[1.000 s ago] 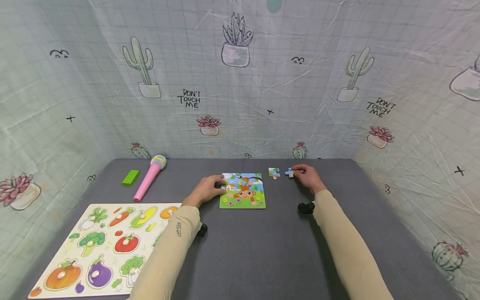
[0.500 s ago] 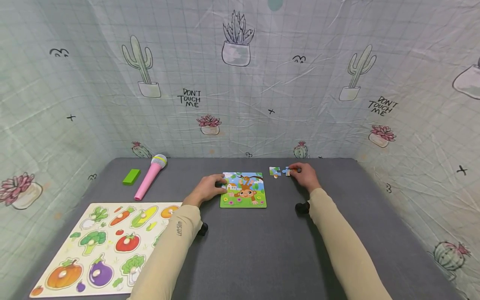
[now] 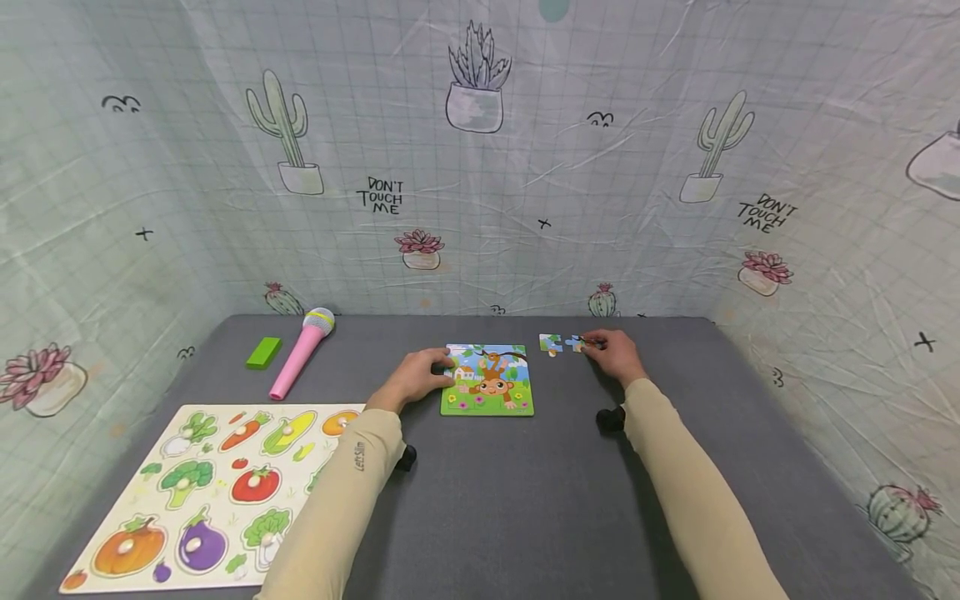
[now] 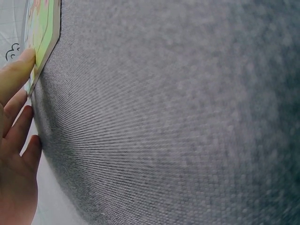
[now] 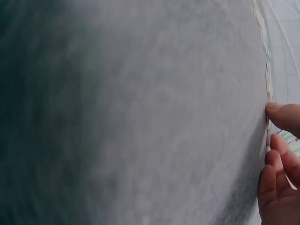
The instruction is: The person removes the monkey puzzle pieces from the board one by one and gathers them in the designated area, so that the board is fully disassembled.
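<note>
My left hand (image 3: 416,379) grips the left edge of a square monkey jigsaw puzzle (image 3: 487,392), which lies flat on the table. In the left wrist view, the thumb (image 4: 23,65) is on the puzzle's face and the other fingers are at its edge. To the right of it, my right hand (image 3: 618,354) pinches a small blue puzzle piece (image 3: 576,342) at the table surface; fingers partly hide it. A second puzzle piece (image 3: 551,343), green and blue, lies just left of that one, apart from it. The right wrist view shows the pieces only edge-on beside the thumb (image 5: 283,117).
A white vegetable peg board (image 3: 225,467) lies at the front left, partly under the left forearm. Behind it are a pink toy microphone (image 3: 300,358) and a green block (image 3: 263,353). A printed cloth (image 3: 525,275) walls in the grey table (image 3: 510,500).
My right hand slid the pinched piece left toward the other loose piece, then shifted slightly back to the right. The left hand and the puzzle under it have stayed in place.
</note>
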`<state>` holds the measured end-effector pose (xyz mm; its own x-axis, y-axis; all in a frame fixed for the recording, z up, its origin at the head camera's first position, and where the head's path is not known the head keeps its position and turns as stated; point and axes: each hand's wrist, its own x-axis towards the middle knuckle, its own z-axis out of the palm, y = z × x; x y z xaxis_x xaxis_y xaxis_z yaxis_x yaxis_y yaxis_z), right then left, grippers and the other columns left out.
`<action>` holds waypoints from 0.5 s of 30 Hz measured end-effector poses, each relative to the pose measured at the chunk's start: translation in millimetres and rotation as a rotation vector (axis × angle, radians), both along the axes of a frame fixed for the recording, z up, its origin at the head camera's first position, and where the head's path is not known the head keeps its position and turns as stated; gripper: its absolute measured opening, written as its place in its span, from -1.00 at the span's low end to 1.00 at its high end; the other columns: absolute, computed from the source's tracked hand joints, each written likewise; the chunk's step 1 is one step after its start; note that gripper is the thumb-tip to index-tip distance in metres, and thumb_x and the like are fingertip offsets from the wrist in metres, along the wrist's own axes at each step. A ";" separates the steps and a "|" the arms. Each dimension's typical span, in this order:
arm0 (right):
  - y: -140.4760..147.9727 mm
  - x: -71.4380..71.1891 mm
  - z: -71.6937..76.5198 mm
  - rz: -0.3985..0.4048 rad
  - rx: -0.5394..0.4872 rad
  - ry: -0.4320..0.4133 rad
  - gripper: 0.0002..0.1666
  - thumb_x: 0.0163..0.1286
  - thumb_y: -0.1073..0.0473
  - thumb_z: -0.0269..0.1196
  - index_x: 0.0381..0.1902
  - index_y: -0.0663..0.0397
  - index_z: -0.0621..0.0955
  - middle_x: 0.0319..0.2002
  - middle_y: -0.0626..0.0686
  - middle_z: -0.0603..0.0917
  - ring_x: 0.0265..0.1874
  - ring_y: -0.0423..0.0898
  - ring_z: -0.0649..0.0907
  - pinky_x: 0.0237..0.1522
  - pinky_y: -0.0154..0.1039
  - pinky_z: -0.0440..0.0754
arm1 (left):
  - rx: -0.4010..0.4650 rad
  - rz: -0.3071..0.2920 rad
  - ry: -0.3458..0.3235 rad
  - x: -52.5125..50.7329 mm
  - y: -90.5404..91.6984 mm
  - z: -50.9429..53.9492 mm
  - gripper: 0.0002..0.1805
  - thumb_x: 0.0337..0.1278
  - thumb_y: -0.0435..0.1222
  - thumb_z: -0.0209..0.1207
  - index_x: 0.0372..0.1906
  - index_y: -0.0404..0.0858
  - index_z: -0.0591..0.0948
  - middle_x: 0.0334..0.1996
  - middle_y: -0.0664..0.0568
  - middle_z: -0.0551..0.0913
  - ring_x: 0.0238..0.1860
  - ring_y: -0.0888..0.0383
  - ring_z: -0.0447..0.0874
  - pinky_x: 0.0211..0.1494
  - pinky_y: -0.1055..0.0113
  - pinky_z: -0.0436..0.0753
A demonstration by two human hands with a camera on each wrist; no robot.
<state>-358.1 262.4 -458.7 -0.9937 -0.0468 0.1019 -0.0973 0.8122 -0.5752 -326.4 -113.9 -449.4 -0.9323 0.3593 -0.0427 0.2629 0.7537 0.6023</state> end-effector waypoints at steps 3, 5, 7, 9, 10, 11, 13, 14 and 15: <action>1.8 1.5 1.6 0.005 0.001 -0.025 -0.66 0.43 0.25 0.21 0.10 0.31 0.62 0.06 0.30 0.63 0.08 0.26 0.56 0.13 0.14 0.52 | -0.003 -0.003 0.005 -0.6 -0.6 -0.6 -0.60 0.21 -0.23 0.31 0.12 -0.28 0.65 0.38 -0.10 0.39 0.43 -0.12 0.23 0.48 0.00 0.23; 2.7 1.8 1.6 0.002 0.002 -0.037 -0.66 0.44 0.26 0.20 0.10 0.30 0.63 0.08 0.30 0.62 0.10 0.26 0.55 0.14 0.14 0.52 | -0.004 -0.006 0.007 -0.8 -0.9 -1.1 -0.60 0.21 -0.23 0.31 0.12 -0.28 0.65 0.38 -0.10 0.39 0.43 -0.12 0.23 0.47 0.00 0.23; 3.4 2.1 1.6 0.002 0.008 -0.040 -0.67 0.44 0.26 0.19 0.10 0.30 0.62 0.09 0.30 0.61 0.10 0.26 0.54 0.14 0.14 0.52 | -0.008 -0.007 0.008 -0.9 -0.9 -1.6 -0.61 0.21 -0.23 0.31 0.11 -0.28 0.65 0.38 -0.10 0.39 0.43 -0.12 0.23 0.47 0.00 0.24; 3.8 1.6 1.1 0.004 0.013 -0.040 -0.67 0.44 0.27 0.19 0.10 0.30 0.62 0.10 0.30 0.60 0.10 0.26 0.54 0.14 0.14 0.52 | -0.009 -0.009 0.011 -1.0 -0.8 -2.2 -0.60 0.21 -0.22 0.31 0.11 -0.28 0.65 0.38 -0.10 0.39 0.43 -0.12 0.24 0.47 0.00 0.24; 4.0 1.2 0.7 0.006 0.015 -0.039 -0.67 0.44 0.28 0.19 0.10 0.30 0.62 0.10 0.30 0.60 0.10 0.26 0.54 0.14 0.14 0.52 | -0.010 -0.010 0.014 -1.0 -0.8 -2.4 -0.60 0.21 -0.22 0.31 0.11 -0.28 0.65 0.38 -0.10 0.39 0.42 -0.12 0.24 0.47 0.00 0.24; 4.2 1.0 0.4 0.006 0.015 -0.039 -0.67 0.44 0.28 0.19 0.10 0.29 0.62 0.10 0.30 0.61 0.10 0.26 0.54 0.14 0.15 0.51 | -0.010 -0.010 0.015 -1.0 -0.7 -2.6 -0.60 0.21 -0.23 0.31 0.11 -0.28 0.65 0.38 -0.10 0.39 0.42 -0.12 0.24 0.47 0.00 0.24; 4.6 0.3 -0.2 0.007 0.016 -0.036 -0.68 0.44 0.29 0.19 0.10 0.29 0.63 0.09 0.30 0.61 0.10 0.25 0.54 0.14 0.15 0.51 | -0.008 -0.010 0.018 -1.0 -0.4 -3.1 -0.61 0.20 -0.23 0.31 0.11 -0.28 0.65 0.37 -0.10 0.40 0.42 -0.12 0.24 0.47 0.00 0.24; 4.7 0.0 -0.5 0.006 0.016 -0.036 -0.68 0.44 0.29 0.19 0.09 0.29 0.63 0.09 0.30 0.61 0.09 0.25 0.55 0.13 0.15 0.51 | -0.007 -0.009 0.019 -1.0 -0.3 -3.2 -0.61 0.20 -0.23 0.31 0.11 -0.28 0.65 0.37 -0.11 0.40 0.42 -0.12 0.25 0.47 0.00 0.24; 4.9 -0.1 -0.7 0.004 0.016 -0.036 -0.68 0.44 0.29 0.19 0.09 0.29 0.63 0.08 0.30 0.61 0.09 0.25 0.55 0.13 0.15 0.52 | -0.007 -0.009 0.019 -1.0 -0.2 -3.4 -0.61 0.20 -0.23 0.31 0.11 -0.28 0.66 0.37 -0.11 0.40 0.42 -0.12 0.25 0.47 0.00 0.25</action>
